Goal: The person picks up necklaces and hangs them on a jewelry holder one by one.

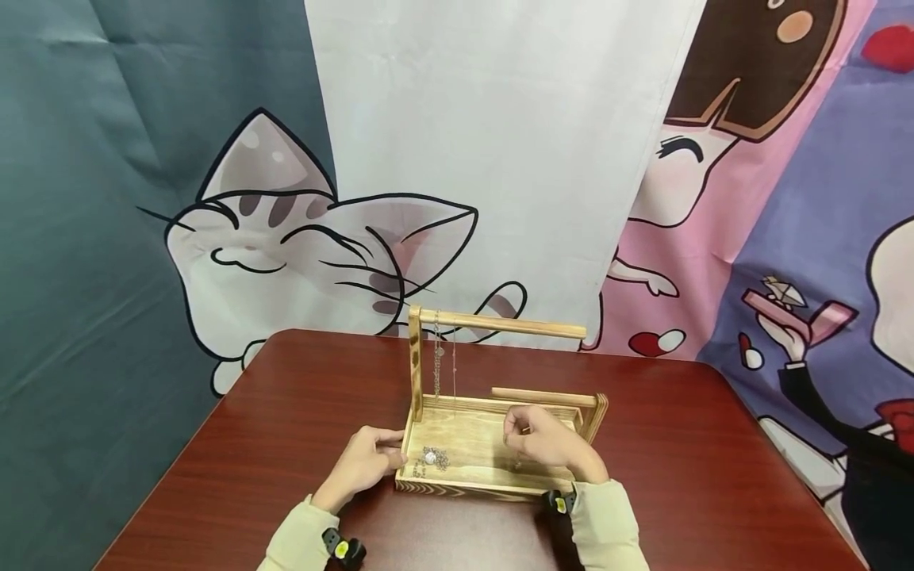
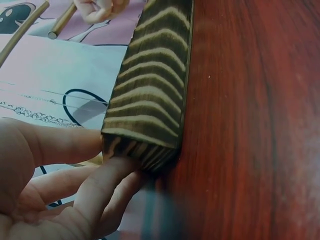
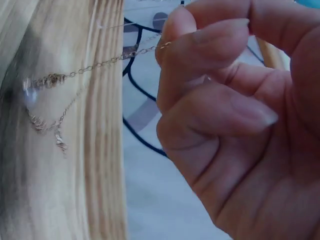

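My left hand (image 1: 362,461) grips the left end of a wooden jewelry stand's tray (image 1: 464,436); in the left wrist view its thumb and fingers lie around the dark-grained corner (image 2: 142,120). Over the tray's right half, my right hand (image 1: 546,438) pinches a thin gold-coloured chain necklace (image 3: 97,65) between thumb and fingertips. The necklace hangs down from the fingers, with a pale bead (image 3: 31,95) on its lower part. A silver-coloured necklace (image 1: 437,457) with a round white piece lies heaped at the tray's left end.
A tall post (image 1: 416,365) carries an upper bar (image 1: 507,323), where a thicker chain (image 1: 437,369) and a thin chain (image 1: 454,369) hang near the left. A lower bar (image 1: 543,396) extends leftward from the right post. The stand sits on a reddish-brown table (image 1: 307,388) before a printed cloth backdrop.
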Motion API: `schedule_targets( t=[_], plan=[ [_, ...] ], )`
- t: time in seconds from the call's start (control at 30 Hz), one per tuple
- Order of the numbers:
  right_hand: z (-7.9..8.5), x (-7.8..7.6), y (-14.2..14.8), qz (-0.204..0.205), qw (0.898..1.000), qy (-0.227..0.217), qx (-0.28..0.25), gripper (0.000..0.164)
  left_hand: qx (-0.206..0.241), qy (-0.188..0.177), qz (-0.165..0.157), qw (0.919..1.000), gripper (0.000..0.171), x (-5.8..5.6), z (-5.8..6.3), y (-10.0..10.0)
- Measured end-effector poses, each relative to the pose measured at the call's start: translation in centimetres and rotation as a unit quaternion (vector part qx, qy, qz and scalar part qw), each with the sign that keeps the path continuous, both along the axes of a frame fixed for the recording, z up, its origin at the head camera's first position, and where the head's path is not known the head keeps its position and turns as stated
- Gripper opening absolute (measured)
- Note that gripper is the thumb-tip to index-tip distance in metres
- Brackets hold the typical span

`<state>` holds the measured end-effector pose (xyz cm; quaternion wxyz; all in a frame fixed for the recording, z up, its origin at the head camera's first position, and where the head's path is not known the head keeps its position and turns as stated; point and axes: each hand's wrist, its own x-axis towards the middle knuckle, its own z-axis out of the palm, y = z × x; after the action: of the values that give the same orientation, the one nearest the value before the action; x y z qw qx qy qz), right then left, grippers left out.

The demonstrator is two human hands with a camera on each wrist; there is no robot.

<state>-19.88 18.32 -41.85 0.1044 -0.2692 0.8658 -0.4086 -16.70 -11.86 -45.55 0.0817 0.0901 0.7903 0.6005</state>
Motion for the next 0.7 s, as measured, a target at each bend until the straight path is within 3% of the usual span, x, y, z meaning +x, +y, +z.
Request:
schedule_targets(
  t=[0.07,0.23,0.47,0.7],
  plan=[
    [0.3,0.3,-0.3,0.000,1.000,0.012,0.009,0.010,0.008,-0.008,-0.004,0.9999,0.042,0.5,1.0,0.2],
    [1.1,0.6,-0.7,0.008,0.998,0.056,0.018,0.011,0.017,-0.017,-0.012,0.9996,0.042,0.6,1.2,0.0],
    [1.6,1.0,-1.3,-0.003,0.995,0.101,0.016,0.013,0.022,-0.023,-0.022,0.9992,0.044,-0.5,-0.8,-0.4],
    [2.1,1.4,-1.8,-0.032,0.992,0.115,-0.044,0.009,0.021,-0.025,-0.023,0.9992,0.045,-1.0,-2.1,-0.5]
  ],
)
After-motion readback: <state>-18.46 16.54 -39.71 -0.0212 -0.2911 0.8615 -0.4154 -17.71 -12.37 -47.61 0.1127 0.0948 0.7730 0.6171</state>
